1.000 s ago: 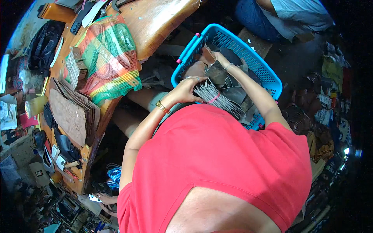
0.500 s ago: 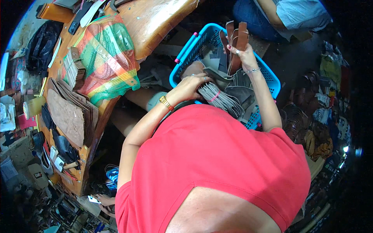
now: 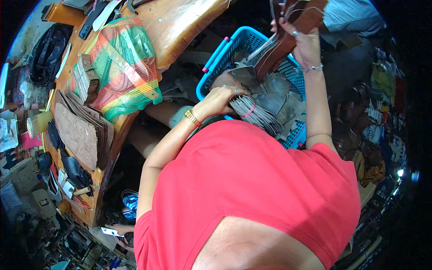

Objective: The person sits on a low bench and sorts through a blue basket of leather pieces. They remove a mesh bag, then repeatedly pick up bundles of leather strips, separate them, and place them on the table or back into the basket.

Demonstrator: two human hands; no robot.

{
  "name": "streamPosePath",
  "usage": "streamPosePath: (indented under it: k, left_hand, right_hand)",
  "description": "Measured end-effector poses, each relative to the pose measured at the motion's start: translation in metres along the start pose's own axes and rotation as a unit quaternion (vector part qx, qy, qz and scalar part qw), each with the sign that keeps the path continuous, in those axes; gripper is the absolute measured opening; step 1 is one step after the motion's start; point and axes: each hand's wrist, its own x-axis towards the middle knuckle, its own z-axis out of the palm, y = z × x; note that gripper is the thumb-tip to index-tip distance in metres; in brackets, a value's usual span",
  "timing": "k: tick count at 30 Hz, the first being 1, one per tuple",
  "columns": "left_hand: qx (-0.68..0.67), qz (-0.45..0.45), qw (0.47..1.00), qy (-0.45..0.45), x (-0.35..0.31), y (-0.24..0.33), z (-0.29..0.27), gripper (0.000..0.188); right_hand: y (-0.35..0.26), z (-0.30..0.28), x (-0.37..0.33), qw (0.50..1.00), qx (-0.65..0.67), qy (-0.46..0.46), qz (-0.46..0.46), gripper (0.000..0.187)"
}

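My right hand [image 3: 307, 48] is raised over the far right of the blue plastic basket [image 3: 246, 32]. Its fingers are closed around several brown leather strips [image 3: 274, 57] with thin cords trailing from them; the lower ends hang down into the basket. At the basket's near side, my left hand [image 3: 223, 100] is closed on one end of a bundle of thin grey strips [image 3: 258, 118], bound with a pink band. Part of its fingers is hidden behind the bundle. Dark and grey leather pieces [image 3: 273, 93] lie loose in the basket around the bundle.
A wooden table [image 3: 184, 22] curves along the left, carrying a green and orange mesh bag [image 3: 128, 67] and stacked brown leather sheets [image 3: 81, 128]. Another person's clothing [image 3: 348, 18] shows beyond the basket. At lower left, someone's hand [image 3: 121, 229] holds a phone [image 3: 111, 231].
My right hand has lifted the brown leather strips up and to the right, partly out of the basket. My left hand and the grey bundle have hardly moved.
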Motion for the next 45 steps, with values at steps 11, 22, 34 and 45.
streamPosePath:
  k: [11,22,34,45]
  left_hand:
    - [-0.073,0.086,0.993,-0.036,0.023,-0.009,0.007,0.058]
    - [-0.084,0.062,0.994,-0.037,0.055,0.001,-0.004,0.06]
    - [-0.116,-0.102,0.987,-0.037,0.146,-0.044,-0.017,0.048]
    - [0.275,0.022,0.929,0.245,0.138,-0.062,0.009,0.072]
  right_hand:
    - [-0.083,-0.044,-0.021,0.985,-0.03,0.035,-0.164,0.04]
    - [-0.141,-0.07,-0.063,0.981,-0.097,0.045,-0.163,0.041]
    - [-0.16,-0.072,-0.082,0.96,-0.177,0.087,-0.199,0.036]
    - [-0.146,-0.074,-0.085,0.975,-0.151,0.04,-0.156,0.047]
